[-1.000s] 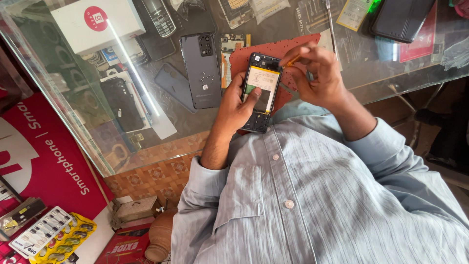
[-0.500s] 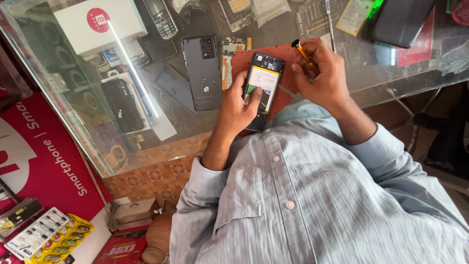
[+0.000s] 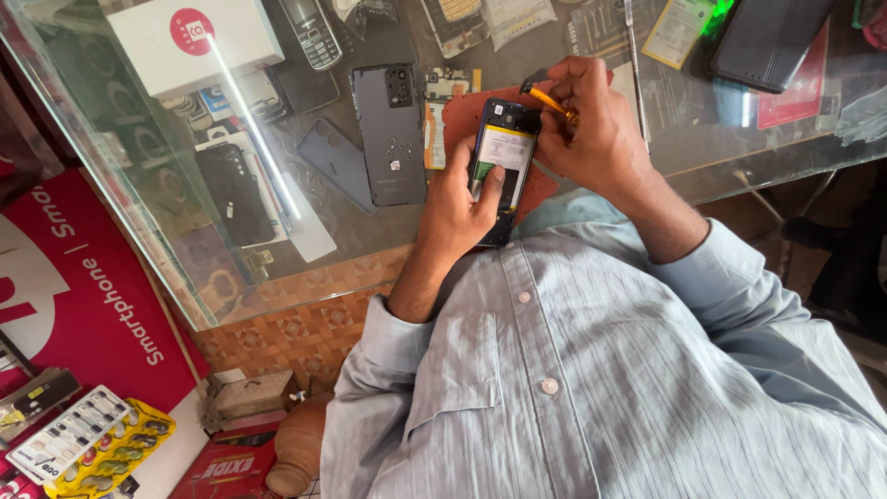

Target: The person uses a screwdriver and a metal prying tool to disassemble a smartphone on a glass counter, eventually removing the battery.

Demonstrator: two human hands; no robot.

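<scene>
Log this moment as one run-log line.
left hand: holds opened phone | right hand: screwdriver at phone top | back cover: on glass counter

On the glass counter [image 3: 702, 157], the hands have little free room. Just left of the opened phone [image 3: 501, 166] lie a grey back cover [image 3: 393, 134] and a circuit board [image 3: 442, 111]. Far left stands a white box [image 3: 199, 42]. To the right, bare glass is free until the dark case [image 3: 767, 42] at the far right.

Left hand [image 3: 459, 199] is held palm-down, fingers curled, thumb extended. Right hand [image 3: 596, 129] is bent at the wrist, fingertips pinched together. Both forearms are angled inward.
</scene>
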